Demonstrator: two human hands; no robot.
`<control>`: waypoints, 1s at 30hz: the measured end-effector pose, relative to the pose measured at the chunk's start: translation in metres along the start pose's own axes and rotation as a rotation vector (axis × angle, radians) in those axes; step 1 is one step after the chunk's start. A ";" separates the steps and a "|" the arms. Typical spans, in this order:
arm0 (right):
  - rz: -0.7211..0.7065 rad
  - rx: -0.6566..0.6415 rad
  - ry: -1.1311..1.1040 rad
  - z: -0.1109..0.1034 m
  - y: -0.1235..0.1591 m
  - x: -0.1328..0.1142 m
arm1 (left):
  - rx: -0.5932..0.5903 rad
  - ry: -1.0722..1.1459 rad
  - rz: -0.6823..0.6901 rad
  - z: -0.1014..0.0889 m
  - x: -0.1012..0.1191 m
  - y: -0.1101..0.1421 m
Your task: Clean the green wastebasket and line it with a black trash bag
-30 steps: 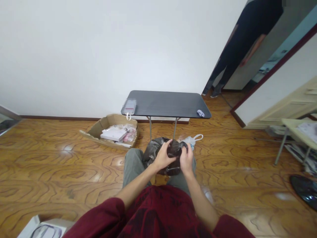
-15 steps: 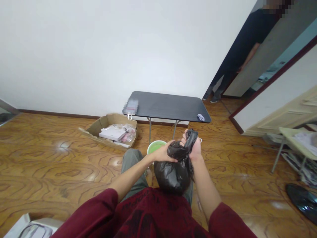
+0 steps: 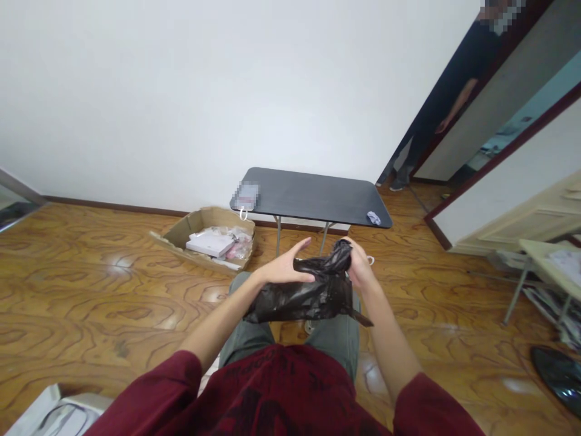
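Observation:
A black plastic bag (image 3: 313, 297) hangs in front of my knees, stretched sideways and crumpled at its top. My right hand (image 3: 358, 264) is closed around the gathered upper part of the bag. My left hand (image 3: 287, 266) is beside it, thumb and fingers spread apart, with the bag's folds at the gap between them. The fingers on the far side of the bag are partly hidden.
Ahead stands a black folding table (image 3: 313, 197) with a blurred package and a small crumpled piece (image 3: 374, 218) on it. An open cardboard box (image 3: 175, 238) with packaging lies left. A person (image 3: 436, 115) stands by the doorway; a pale table (image 3: 535, 251) is right.
The bag has gone from a rounded bundle to a wider, flatter shape, swinging left. My left hand has loosened and spread. The green and white basket is now hidden from view.

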State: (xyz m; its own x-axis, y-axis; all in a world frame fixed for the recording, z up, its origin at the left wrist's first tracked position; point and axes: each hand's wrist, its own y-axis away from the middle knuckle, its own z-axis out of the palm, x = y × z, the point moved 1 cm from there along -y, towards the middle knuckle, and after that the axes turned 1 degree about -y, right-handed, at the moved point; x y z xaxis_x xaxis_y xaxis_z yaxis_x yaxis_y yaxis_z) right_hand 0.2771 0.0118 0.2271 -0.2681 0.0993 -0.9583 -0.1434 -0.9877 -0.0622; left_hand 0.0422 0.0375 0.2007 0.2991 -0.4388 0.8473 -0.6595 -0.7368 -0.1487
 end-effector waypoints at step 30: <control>-0.073 0.319 -0.493 -0.095 0.000 -0.057 | -0.044 -0.539 -0.064 0.007 -0.057 0.014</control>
State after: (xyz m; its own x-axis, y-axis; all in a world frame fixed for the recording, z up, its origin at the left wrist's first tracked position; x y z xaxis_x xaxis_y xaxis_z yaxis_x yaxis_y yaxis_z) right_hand 0.3833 -0.0054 0.2555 -0.6471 0.2856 -0.7069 -0.4372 -0.8986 0.0372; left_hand 0.0206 0.0491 0.1465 0.6432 -0.6041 0.4705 -0.6533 -0.7534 -0.0743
